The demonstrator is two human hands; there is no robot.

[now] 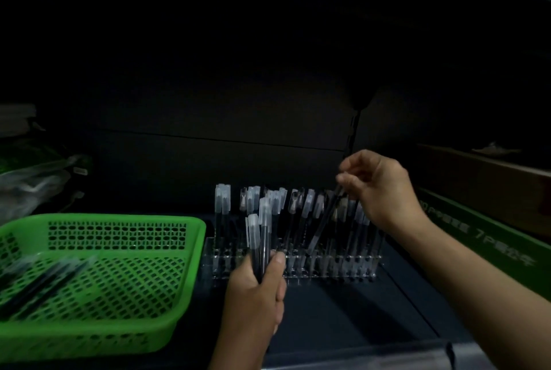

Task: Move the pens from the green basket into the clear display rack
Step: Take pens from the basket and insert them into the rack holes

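Dark shelf [343, 304]: right hand [384, 190] pinches one pen [323, 223] angled into clear display rack [292, 262]. Left hand [256, 295], just beside green basket [98, 280], grips two spare pens [260, 238]. Next: seat tip in a free slot.

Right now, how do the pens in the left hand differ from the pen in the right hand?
Count: the left hand grips a small bunch of pens; the right hand pinches a single pen.
Pose: the bunch stands upright in front of the clear display rack; the single pen tilts, its lower end down among the racked pens.
Shared: dark barrels. The bunch shows translucent caps; the single pen's top is hidden by fingers.
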